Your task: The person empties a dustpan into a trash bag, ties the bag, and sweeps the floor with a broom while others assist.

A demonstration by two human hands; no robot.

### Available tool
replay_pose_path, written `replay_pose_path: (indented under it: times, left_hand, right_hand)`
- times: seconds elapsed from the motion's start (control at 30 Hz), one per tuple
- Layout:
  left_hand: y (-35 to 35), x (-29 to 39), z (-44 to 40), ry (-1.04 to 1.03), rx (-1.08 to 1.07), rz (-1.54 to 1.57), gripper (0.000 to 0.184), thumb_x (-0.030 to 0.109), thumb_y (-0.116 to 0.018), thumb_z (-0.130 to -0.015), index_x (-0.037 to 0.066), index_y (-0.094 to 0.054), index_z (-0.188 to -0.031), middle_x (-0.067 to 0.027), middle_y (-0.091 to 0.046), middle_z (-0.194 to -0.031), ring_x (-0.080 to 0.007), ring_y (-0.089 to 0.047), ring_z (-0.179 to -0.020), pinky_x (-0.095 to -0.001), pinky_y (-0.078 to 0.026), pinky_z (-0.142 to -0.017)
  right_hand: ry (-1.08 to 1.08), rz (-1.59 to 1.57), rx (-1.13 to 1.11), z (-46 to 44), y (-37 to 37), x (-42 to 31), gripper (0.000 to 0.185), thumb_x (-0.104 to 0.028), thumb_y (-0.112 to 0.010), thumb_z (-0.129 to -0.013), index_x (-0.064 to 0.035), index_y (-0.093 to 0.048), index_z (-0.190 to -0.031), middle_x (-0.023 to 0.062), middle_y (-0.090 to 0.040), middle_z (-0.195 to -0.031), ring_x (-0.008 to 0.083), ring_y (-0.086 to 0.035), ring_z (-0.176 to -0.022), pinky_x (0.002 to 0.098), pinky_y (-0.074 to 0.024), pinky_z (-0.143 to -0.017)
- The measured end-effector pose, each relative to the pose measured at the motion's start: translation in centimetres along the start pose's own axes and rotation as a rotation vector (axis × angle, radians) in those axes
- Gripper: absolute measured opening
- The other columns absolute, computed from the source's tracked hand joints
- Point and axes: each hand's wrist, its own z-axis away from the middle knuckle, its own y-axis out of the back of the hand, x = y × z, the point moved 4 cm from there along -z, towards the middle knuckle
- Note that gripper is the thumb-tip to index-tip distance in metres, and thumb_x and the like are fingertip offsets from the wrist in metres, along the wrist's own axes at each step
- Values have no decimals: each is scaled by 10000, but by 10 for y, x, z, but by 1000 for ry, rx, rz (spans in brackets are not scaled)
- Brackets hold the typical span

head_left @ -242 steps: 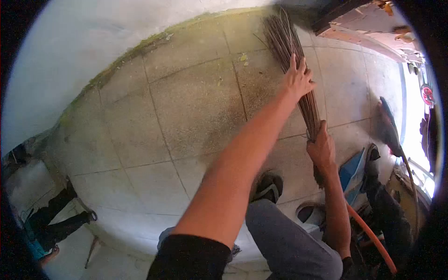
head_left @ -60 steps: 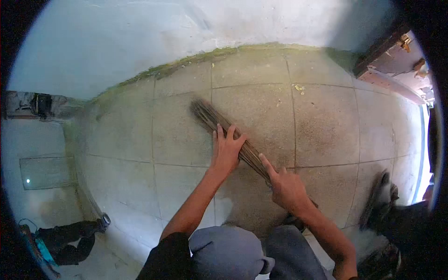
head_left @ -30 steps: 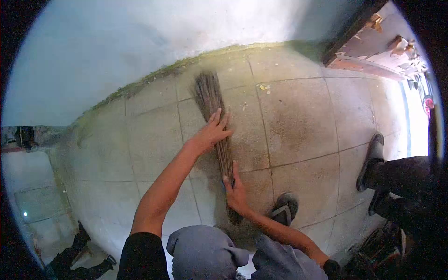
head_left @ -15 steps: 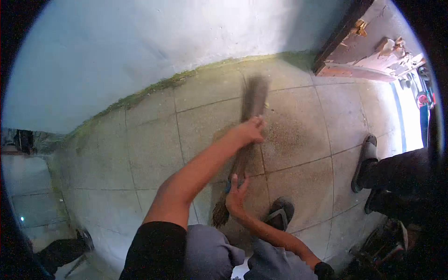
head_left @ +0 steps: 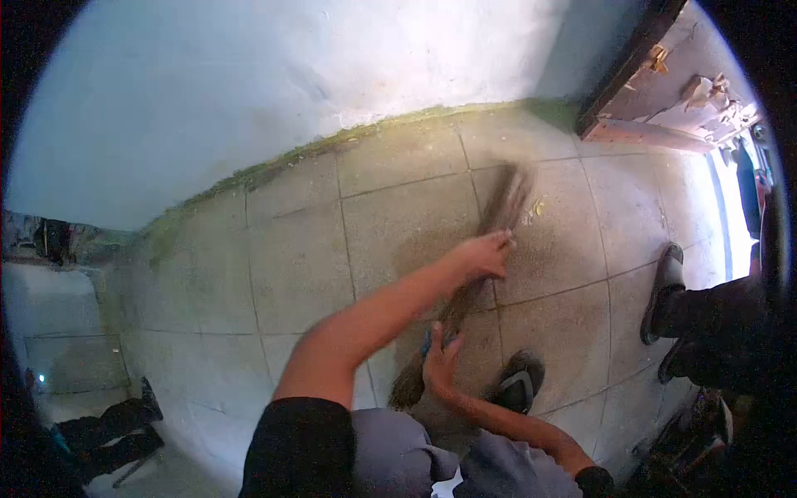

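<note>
A broom of thin brown sticks lies aslant low over the tiled floor, its spread end blurred by motion. Around the middle of its bundle are the fingers of my left hand. Nearer my knees, my right hand grips the broom close to a bit of blue binding, with the short butt end sticking out below. Small yellow scraps lie on the floor just right of the spread end.
A pale wall with a mossy base runs along the top. At upper right stands a peeling wooden panel. Another person's dark-clothed legs and sandal are at right. My own sandal is below. Dark-clothed legs show at lower left.
The broom's spread end has swung from the left to the right across the floor, close to the yellow scraps. My left hand has moved right with it; both hands still hold the bundle.
</note>
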Motion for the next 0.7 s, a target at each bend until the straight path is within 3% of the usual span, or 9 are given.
replay_pose_path:
  times: [0.07, 0.1, 0.13, 0.2, 0.23, 0.3, 0.4, 0.5, 0.7]
  left_hand:
    - [42, -13, 33, -34, 127, -64, 276, 173, -558, -781, 195, -601, -1053, -177, -393, -1382, -430, -309, -1309, -465, -256, -1108]
    - [70, -12, 54, -35, 31, -311, 278, 154, -575, -766, 168, -586, -1044, -172, -398, -1375, -432, -313, -1305, -469, -262, -1105]
    - [83, -17, 78, 26, 73, -258, 289, 138, -599, -744, 159, -577, -1031, -169, -400, -1369, -433, -311, -1306, -470, -267, -1103]
    - [100, -27, 118, 148, 137, -211, 334, 115, -643, -700, 145, -565, -1023, -169, -385, -1380, -437, -293, -1315, -483, -275, -1095]
    - [102, -25, 136, 208, 155, -209, 364, 108, -663, -678, 141, -562, -1027, -171, -366, -1395, -440, -277, -1323, -496, -278, -1090]
    - [108, -14, 167, 403, 111, -262, 440, 84, -675, -671, 138, -559, -1091, -187, -309, -1433, -455, -245, -1333, -524, -276, -1084]
    - [89, -1, 198, 680, 54, -263, 510, 54, -673, -677, 145, -551, -1163, -200, -252, -1461, -472, -225, -1335, -547, -269, -1080]
    - [73, -15, 189, 832, 104, -123, 558, 31, -679, -672, 149, -545, -1200, -209, -233, -1466, -486, -218, -1331, -542, -272, -1081]
    - [74, -63, 117, 695, 181, -96, 505, 24, -705, -660, 151, -580, -1133, -227, -315, -1410, -524, -226, -1306, -563, -289, -1064]
  right_hand:
    - [71, 36, -61, 6, -4, -29, 846, -452, -535, -898, 37, -95, -1429, 264, -264, -1407, 339, -345, -1254, 387, -289, -1038]
    - [148, 74, -123, 9, -6, -47, 822, -379, -587, -889, 12, -113, -1435, 261, -269, -1406, 335, -347, -1256, 387, -294, -1038]
    - [146, 69, -123, 10, -5, -53, 822, -379, -587, -889, 12, -113, -1435, 261, -269, -1406, 335, -347, -1256, 387, -294, -1038]
    - [460, 119, -215, 11, -9, -77, 817, -252, -664, -835, -42, -154, -1439, 248, -320, -1388, 323, -370, -1251, 390, -303, -1039]
    - [453, 109, -209, 11, -7, -85, 817, -252, -664, -835, -42, -154, -1439, 248, -320, -1388, 323, -370, -1251, 390, -303, -1039]
    - [499, 132, -440, 14, -8, -100, 802, -221, -684, -807, -68, -209, -1434, 232, -358, -1379, 313, -375, -1264, 396, -300, -1047]
    - [397, 267, -655, -9, -8, -106, 785, -239, -694, -802, -58, -247, -1422, 213, -372, -1384, 307, -388, -1265, 388, -299, -1053]
    - [398, 310, -709, -45, -10, -103, 806, -282, -711, -784, -58, -272, -1421, 202, -394, -1393, 321, -401, -1274, 392, -323, -1051]
    - [131, -1, -664, -92, 25, -144, 767, -242, -745, -762, -51, -355, -1394, 133, -540, -1241, 262, -517, -1117, 353, -380, -993]
